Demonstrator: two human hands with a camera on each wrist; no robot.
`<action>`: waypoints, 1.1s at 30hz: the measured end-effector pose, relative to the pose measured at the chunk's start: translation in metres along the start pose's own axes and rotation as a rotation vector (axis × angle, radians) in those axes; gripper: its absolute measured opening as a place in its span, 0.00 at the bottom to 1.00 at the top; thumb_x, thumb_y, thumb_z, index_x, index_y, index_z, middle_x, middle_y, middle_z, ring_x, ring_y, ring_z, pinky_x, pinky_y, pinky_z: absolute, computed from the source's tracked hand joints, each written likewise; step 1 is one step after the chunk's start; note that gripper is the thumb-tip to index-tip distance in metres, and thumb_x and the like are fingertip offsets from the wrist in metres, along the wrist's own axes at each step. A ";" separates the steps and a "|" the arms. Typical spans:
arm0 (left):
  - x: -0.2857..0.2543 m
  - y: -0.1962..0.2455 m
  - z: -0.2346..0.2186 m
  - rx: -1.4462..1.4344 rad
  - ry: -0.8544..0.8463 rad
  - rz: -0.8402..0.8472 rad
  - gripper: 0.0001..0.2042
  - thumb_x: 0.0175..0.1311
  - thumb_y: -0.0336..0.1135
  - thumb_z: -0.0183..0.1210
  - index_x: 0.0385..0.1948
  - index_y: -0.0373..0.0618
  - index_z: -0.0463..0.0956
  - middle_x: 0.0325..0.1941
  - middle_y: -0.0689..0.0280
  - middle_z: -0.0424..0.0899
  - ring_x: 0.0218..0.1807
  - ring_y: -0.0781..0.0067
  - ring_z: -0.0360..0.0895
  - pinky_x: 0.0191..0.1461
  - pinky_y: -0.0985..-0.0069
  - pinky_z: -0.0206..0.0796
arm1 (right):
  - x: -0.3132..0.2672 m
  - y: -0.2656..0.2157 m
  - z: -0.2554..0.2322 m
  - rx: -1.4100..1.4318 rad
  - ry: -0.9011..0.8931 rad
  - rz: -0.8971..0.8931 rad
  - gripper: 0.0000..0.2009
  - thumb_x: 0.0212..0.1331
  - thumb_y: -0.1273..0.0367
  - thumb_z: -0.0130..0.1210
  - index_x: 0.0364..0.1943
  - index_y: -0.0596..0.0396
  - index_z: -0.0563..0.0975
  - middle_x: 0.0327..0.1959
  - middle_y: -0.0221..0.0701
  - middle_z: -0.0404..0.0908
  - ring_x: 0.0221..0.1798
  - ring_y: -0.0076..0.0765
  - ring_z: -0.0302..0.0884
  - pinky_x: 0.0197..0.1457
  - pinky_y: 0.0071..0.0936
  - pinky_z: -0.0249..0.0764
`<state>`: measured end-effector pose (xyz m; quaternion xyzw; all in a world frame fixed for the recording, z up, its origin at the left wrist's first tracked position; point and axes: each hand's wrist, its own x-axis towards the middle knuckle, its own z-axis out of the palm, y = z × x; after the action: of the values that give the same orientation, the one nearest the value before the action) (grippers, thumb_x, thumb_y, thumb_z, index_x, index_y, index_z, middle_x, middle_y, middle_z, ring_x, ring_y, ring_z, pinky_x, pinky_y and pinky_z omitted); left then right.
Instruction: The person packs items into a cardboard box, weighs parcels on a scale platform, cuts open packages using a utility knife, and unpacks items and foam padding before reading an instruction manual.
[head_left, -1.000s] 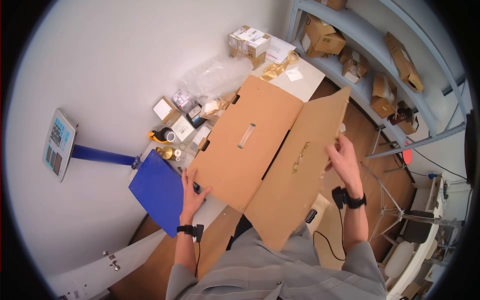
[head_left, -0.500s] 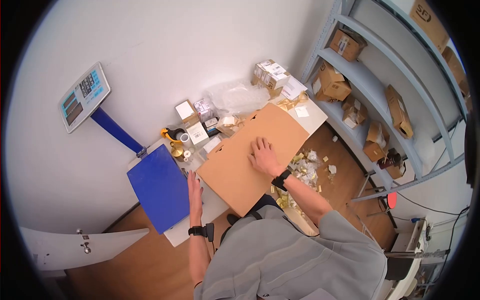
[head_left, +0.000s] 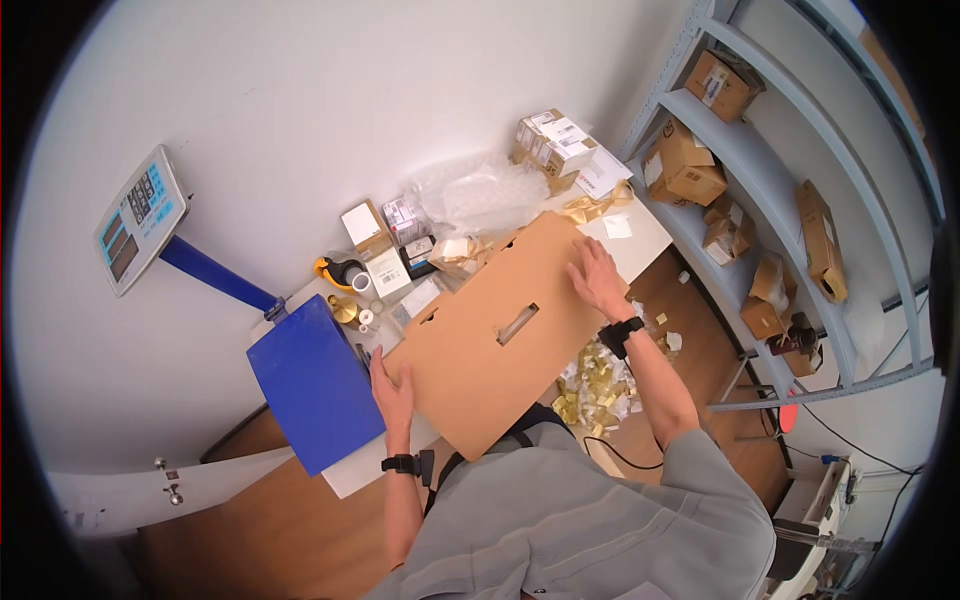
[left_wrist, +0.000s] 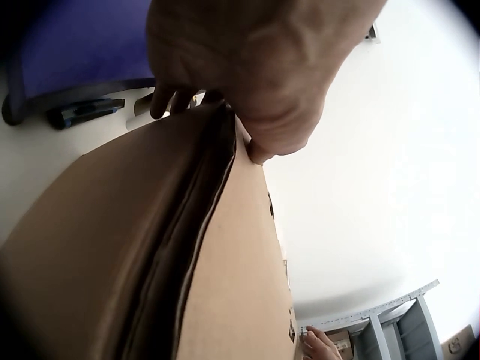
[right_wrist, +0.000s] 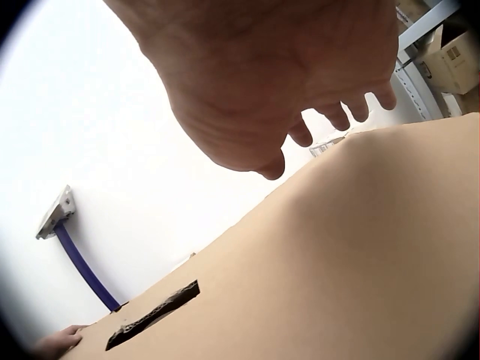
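Observation:
A flat, wide cardboard box (head_left: 470, 385) lies on the white table with its top panel folded down. A cut-out handle slot (head_left: 518, 325) shows in the middle of that panel. My left hand (head_left: 393, 395) is at the box's left end, thumb over the top and fingers along the end. Stacked cardboard layers (left_wrist: 180, 232) show at the box's edge in the left wrist view. Toward the far right end, my right hand (head_left: 600, 280) is over the top panel with fingers spread and fairly straight. Its palm faces the cardboard in the right wrist view.
A blue scale platform (head_left: 315, 385) stands left of the box. Behind the box are small boxes (head_left: 385, 272), a tape dispenser (head_left: 338, 272), bubble wrap (head_left: 480, 195) and a labelled carton (head_left: 553, 145). Paper scraps (head_left: 600, 385) lie on the right; shelves (head_left: 745, 190) hold cartons.
The raised right panel has been folded down over the box. My right hand let go of its edge, passed over the middle and moved to the far right end. My left hand stays near the left end.

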<state>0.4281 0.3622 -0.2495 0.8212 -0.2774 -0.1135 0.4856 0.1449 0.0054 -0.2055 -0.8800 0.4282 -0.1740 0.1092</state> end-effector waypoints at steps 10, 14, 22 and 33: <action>0.015 0.025 0.010 0.241 0.038 -0.037 0.20 0.71 0.43 0.62 0.57 0.40 0.79 0.65 0.49 0.78 0.70 0.45 0.71 0.75 0.55 0.60 | 0.115 0.004 0.012 0.309 -0.266 -0.288 0.31 0.69 0.53 0.56 0.73 0.47 0.69 0.72 0.56 0.68 0.77 0.63 0.61 0.80 0.63 0.54; 0.021 0.047 0.006 0.563 -0.002 0.087 0.21 0.68 0.42 0.65 0.57 0.40 0.80 0.62 0.50 0.80 0.67 0.44 0.73 0.76 0.51 0.57 | 0.138 -0.008 0.014 0.228 -0.485 -0.438 0.29 0.68 0.53 0.57 0.70 0.50 0.72 0.66 0.49 0.75 0.73 0.59 0.66 0.81 0.63 0.52; 0.027 0.072 0.015 0.506 -0.096 -0.015 0.23 0.64 0.42 0.68 0.58 0.40 0.78 0.56 0.54 0.85 0.64 0.50 0.75 0.81 0.47 0.48 | 0.156 -0.014 0.016 0.161 -0.641 -0.473 0.26 0.64 0.50 0.61 0.56 0.57 0.79 0.55 0.40 0.79 0.63 0.50 0.75 0.82 0.62 0.50; 0.039 0.093 0.020 0.374 -0.101 -0.105 0.19 0.60 0.34 0.71 0.51 0.41 0.78 0.51 0.58 0.86 0.59 0.53 0.78 0.83 0.48 0.46 | 0.159 -0.020 0.007 0.344 -0.655 -0.412 0.23 0.60 0.62 0.67 0.56 0.59 0.77 0.46 0.44 0.84 0.56 0.57 0.76 0.65 0.44 0.71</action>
<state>0.4184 0.2906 -0.1760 0.9036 -0.2745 -0.1260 0.3036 0.2532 -0.1085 -0.1714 -0.9250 0.1505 0.0278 0.3477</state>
